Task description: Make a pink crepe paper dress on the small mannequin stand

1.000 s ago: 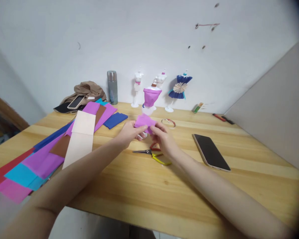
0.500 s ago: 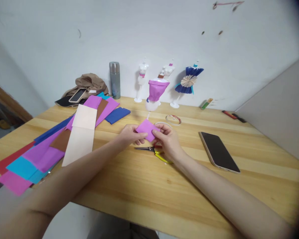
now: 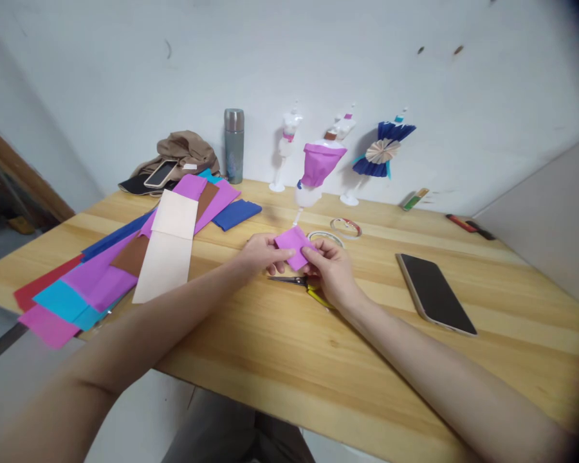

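Note:
Between my two hands is a small square of purple crepe paper [image 3: 295, 245], turned so that one corner points away from me. My left hand [image 3: 264, 254] pinches its left side between thumb and fingers. On the right side my right hand [image 3: 332, 262] pinches it the same way. Scissors with yellow handles [image 3: 296, 280] lie on the table below, their handles partly hidden under my right hand. Just beyond the paper stands a small white dress form wrapped in purple paper [image 3: 321, 166], and a roll of tape [image 3: 326, 238] lies behind my right hand.
Coloured paper strips [image 3: 170, 260] spread over the table's left side, with a folded blue piece [image 3: 236, 214] nearby. A phone [image 3: 435, 292] lies at right. Along the wall stand a flask [image 3: 234, 146], more dress forms [image 3: 383, 151] and a second tape roll [image 3: 346, 227].
The whole view has shifted slightly, so the table's contents sit a little further right and higher. Both hands keep their pinch on the purple square.

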Demonstrator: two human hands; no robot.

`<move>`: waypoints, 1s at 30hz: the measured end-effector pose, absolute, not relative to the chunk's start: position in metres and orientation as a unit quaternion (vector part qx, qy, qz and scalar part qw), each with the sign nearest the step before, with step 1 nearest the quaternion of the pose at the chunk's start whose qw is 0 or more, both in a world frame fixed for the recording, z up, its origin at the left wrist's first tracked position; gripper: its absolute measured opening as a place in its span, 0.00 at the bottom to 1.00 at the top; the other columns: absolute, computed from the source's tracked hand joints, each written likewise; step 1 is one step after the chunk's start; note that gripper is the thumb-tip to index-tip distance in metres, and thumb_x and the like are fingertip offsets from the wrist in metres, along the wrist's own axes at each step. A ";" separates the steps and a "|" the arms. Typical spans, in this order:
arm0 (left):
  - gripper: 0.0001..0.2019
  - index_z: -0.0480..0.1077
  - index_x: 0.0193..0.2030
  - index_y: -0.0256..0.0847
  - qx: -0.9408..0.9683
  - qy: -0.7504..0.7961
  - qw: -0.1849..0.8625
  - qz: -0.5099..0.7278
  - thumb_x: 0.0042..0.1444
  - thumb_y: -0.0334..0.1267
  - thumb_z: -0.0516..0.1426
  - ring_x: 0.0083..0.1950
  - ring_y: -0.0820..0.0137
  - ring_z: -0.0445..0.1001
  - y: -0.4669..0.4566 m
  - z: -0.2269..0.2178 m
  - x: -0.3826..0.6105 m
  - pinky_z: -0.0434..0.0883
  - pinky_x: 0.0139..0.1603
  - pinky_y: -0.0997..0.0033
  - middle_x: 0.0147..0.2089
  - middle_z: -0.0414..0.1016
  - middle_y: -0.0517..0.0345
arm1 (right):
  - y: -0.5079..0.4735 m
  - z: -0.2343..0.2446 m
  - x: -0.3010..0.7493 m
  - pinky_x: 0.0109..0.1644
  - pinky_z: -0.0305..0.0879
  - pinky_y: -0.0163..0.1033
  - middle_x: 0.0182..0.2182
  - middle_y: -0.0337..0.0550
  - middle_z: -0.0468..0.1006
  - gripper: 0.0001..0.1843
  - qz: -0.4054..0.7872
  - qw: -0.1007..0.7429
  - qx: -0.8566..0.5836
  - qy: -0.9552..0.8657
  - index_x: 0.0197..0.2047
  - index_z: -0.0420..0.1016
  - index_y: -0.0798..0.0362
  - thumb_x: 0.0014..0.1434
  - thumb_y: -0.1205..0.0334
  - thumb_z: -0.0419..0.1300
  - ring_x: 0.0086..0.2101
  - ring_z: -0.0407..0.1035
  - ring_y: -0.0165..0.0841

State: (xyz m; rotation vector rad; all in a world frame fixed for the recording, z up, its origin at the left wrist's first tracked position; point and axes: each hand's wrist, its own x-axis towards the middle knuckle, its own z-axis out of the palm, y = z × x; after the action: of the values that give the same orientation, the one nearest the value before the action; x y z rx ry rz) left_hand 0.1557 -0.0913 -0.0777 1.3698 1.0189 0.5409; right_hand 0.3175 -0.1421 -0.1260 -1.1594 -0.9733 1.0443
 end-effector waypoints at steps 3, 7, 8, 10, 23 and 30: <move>0.13 0.72 0.26 0.34 0.595 0.444 0.626 0.237 0.63 0.26 0.60 0.18 0.79 0.64 -0.090 -0.082 0.156 0.62 0.22 0.79 0.16 0.68 0.65 | -0.143 -0.126 0.316 0.20 0.57 0.30 0.16 0.32 0.73 0.23 0.459 0.608 -0.488 -0.426 0.29 0.70 0.49 0.46 0.46 0.77 0.17 0.63 0.25; 0.10 0.74 0.29 0.34 0.595 0.437 0.632 0.237 0.62 0.25 0.60 0.18 0.79 0.65 -0.090 -0.086 0.157 0.61 0.22 0.80 0.16 0.68 0.65 | -0.142 -0.126 0.314 0.21 0.59 0.30 0.17 0.32 0.73 0.24 0.464 0.605 -0.482 -0.433 0.28 0.69 0.50 0.44 0.46 0.77 0.17 0.64 0.25; 0.09 0.74 0.29 0.34 0.595 0.436 0.633 0.234 0.62 0.25 0.60 0.19 0.79 0.65 -0.090 -0.086 0.157 0.62 0.22 0.80 0.16 0.68 0.65 | -0.142 -0.126 0.314 0.21 0.60 0.31 0.17 0.33 0.73 0.24 0.463 0.604 -0.483 -0.433 0.28 0.69 0.50 0.44 0.46 0.76 0.17 0.64 0.25; 0.11 0.73 0.27 0.34 0.599 0.442 0.629 0.225 0.61 0.25 0.59 0.18 0.78 0.65 -0.090 -0.086 0.157 0.62 0.22 0.79 0.16 0.68 0.65 | -0.141 -0.126 0.313 0.21 0.60 0.31 0.17 0.33 0.74 0.23 0.460 0.603 -0.488 -0.432 0.28 0.70 0.50 0.44 0.46 0.76 0.17 0.66 0.26; 0.09 0.75 0.32 0.33 0.623 0.453 0.603 0.207 0.62 0.23 0.57 0.18 0.78 0.68 -0.089 -0.075 0.153 0.63 0.22 0.81 0.16 0.71 0.64 | -0.142 -0.127 0.310 0.20 0.55 0.31 0.17 0.31 0.71 0.18 0.477 0.618 -0.460 -0.423 0.30 0.71 0.50 0.46 0.51 0.74 0.17 0.61 0.25; 0.10 0.73 0.30 0.35 0.634 0.411 0.613 0.232 0.64 0.24 0.58 0.16 0.78 0.69 -0.084 -0.078 0.150 0.64 0.20 0.82 0.15 0.71 0.63 | -0.139 -0.134 0.315 0.19 0.56 0.32 0.17 0.31 0.72 0.17 0.498 0.626 -0.440 -0.409 0.32 0.73 0.51 0.47 0.53 0.75 0.16 0.63 0.26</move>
State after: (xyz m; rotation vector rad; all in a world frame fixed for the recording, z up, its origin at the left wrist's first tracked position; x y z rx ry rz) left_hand 0.1503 -0.0835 -0.0777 1.4610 0.9466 0.5344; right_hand 0.3147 -0.1387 -0.1337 -1.0093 -0.9379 1.1424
